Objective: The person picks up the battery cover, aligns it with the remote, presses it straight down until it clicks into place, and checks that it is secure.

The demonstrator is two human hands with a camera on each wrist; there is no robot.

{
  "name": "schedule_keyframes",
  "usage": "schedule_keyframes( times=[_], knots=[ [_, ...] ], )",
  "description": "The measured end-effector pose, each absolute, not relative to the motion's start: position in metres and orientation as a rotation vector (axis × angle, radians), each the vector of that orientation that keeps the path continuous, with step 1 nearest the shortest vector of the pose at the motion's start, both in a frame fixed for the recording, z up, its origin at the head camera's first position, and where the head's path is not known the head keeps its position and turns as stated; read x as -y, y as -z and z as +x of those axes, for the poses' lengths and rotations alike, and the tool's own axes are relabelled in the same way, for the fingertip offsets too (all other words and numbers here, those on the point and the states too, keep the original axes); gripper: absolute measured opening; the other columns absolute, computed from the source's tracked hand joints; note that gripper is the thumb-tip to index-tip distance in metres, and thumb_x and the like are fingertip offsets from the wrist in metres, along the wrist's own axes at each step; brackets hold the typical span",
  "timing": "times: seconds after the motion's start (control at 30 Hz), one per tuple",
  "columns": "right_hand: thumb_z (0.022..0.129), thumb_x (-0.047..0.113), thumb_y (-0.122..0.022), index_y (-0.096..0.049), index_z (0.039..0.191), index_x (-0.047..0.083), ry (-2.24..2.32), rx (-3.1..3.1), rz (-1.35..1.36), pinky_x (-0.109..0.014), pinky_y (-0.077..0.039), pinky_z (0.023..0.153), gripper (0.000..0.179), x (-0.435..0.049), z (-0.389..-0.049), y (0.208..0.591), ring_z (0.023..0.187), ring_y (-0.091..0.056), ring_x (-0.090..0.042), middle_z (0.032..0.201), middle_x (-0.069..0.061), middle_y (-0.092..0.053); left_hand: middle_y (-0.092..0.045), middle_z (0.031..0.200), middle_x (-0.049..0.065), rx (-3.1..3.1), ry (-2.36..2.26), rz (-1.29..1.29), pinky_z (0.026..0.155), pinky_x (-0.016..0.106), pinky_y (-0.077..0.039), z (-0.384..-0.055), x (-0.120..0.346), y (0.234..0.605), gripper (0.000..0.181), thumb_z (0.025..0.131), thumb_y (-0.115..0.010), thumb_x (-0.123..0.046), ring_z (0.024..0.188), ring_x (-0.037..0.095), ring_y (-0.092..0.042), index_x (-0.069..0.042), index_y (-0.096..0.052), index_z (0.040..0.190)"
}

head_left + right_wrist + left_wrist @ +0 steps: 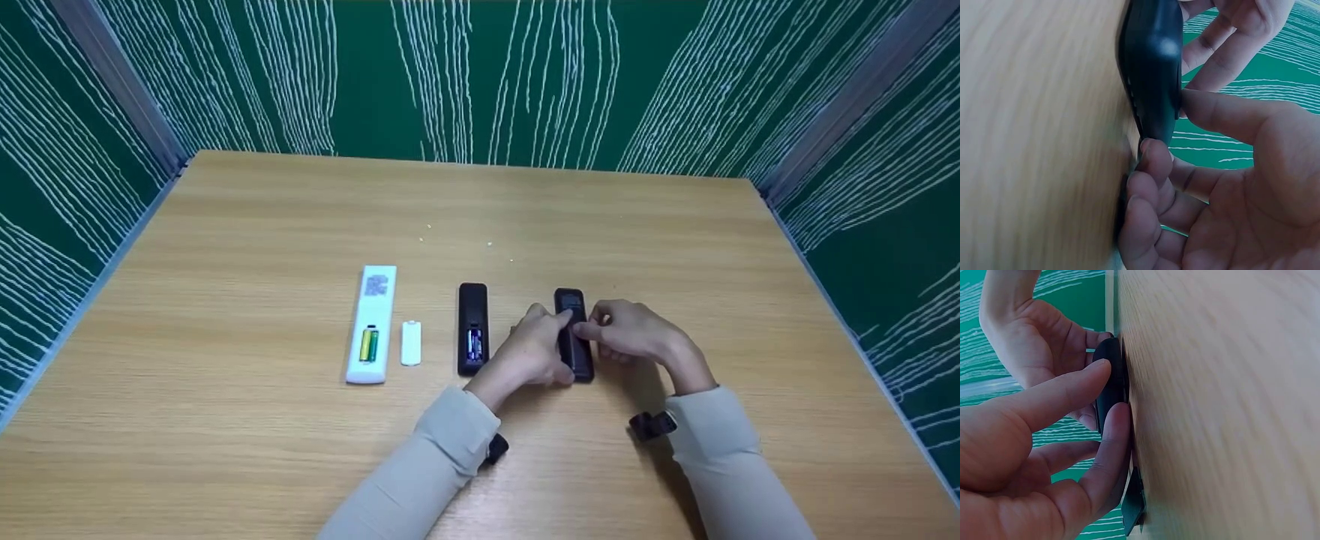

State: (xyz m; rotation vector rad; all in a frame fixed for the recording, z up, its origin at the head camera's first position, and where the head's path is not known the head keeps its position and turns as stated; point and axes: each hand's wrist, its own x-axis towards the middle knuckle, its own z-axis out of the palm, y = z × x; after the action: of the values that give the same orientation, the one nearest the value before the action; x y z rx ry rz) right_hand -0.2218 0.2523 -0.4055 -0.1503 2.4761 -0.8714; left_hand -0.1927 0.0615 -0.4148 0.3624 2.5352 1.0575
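A black remote control (577,361) lies back side up on the table, between both hands. My left hand (529,349) holds it along its left side, the thumb at the near end and the index finger on its back. From the right, my right hand (634,330) grips it, thumb on the back near the edge and the other fingers curled low beside it. In the left wrist view the remote's dark end (1111,382) shows between thumb and fingers. The right wrist view shows its glossy side (1154,62). Its battery compartment is mostly hidden by fingers.
Left of the hands lies a second black remote (472,307) with two batteries in its uncovered compartment. Farther left are a white remote (377,311), also with two batteries showing, and a white battery cover (411,343). A dark flat piece (1133,503) lies beyond my left fingers.
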Motion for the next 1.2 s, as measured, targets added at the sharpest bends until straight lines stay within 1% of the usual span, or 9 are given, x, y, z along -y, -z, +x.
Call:
schedule_keyframes(
  times=[0.23, 0.57, 0.87, 1.1, 1.2],
  knots=[
    [0.105, 0.041, -0.064, -0.061, 0.103, 0.004, 0.869, -2.477, -0.159, -0.031, -0.056, 0.062, 0.037, -0.2526, -0.2215, 0.4051, 0.069, -0.064, -0.019, 0.078, -0.007, -0.068, -0.050, 0.138, 0.010, -2.530, -1.067, 0.352, 0.103, 0.025, -0.051, -0.1921, -0.0622, 0.4150, 0.107, 0.072, -0.095, -0.001, 0.108, 0.022, -0.053, -0.011, -0.041, 0.164],
    [0.104, 0.037, -0.065, -0.060, 0.098, 0.004, 0.899, -2.472, -0.161, -0.030, -0.054, 0.060, 0.034, -0.2518, -0.2222, 0.4064, 0.065, -0.062, -0.017, 0.074, -0.006, -0.066, -0.051, 0.141, 0.010, -2.560, -1.030, 0.377, 0.105, 0.028, -0.049, -0.1922, -0.0614, 0.4150, 0.105, 0.074, -0.095, -0.004, 0.113, 0.026, -0.053, -0.012, -0.042, 0.163],
    [0.104, 0.039, -0.065, -0.060, 0.099, 0.004, 0.897, -2.468, -0.156, -0.030, -0.054, 0.061, 0.035, -0.2515, -0.2222, 0.4056, 0.067, -0.063, -0.018, 0.075, -0.006, -0.066, -0.050, 0.142, 0.011, -2.561, -1.032, 0.376, 0.108, 0.028, -0.049, -0.1934, -0.0612, 0.4160, 0.107, 0.073, -0.096, -0.004, 0.116, 0.025, -0.055, -0.012, -0.040, 0.164],
    [0.105, 0.040, -0.064, -0.061, 0.102, 0.005, 0.870, -2.467, -0.156, -0.030, -0.054, 0.062, 0.035, -0.2535, -0.2234, 0.4059, 0.068, -0.063, -0.018, 0.076, -0.006, -0.066, -0.050, 0.140, 0.011, -2.550, -1.060, 0.373, 0.107, 0.027, -0.050, -0.1921, -0.0620, 0.4160, 0.106, 0.073, -0.095, -0.003, 0.114, 0.025, -0.055, -0.010, -0.040, 0.164],
    [0.105, 0.040, -0.063, -0.062, 0.103, 0.005, 0.855, -2.470, -0.171, -0.031, -0.054, 0.063, 0.035, -0.2560, -0.2236, 0.4045, 0.069, -0.064, -0.019, 0.077, -0.006, -0.067, -0.050, 0.140, 0.010, -2.547, -1.059, 0.364, 0.105, 0.027, -0.051, -0.1917, -0.0627, 0.4154, 0.106, 0.073, -0.095, -0.002, 0.113, 0.026, -0.054, -0.011, -0.040, 0.164]
  ],
)
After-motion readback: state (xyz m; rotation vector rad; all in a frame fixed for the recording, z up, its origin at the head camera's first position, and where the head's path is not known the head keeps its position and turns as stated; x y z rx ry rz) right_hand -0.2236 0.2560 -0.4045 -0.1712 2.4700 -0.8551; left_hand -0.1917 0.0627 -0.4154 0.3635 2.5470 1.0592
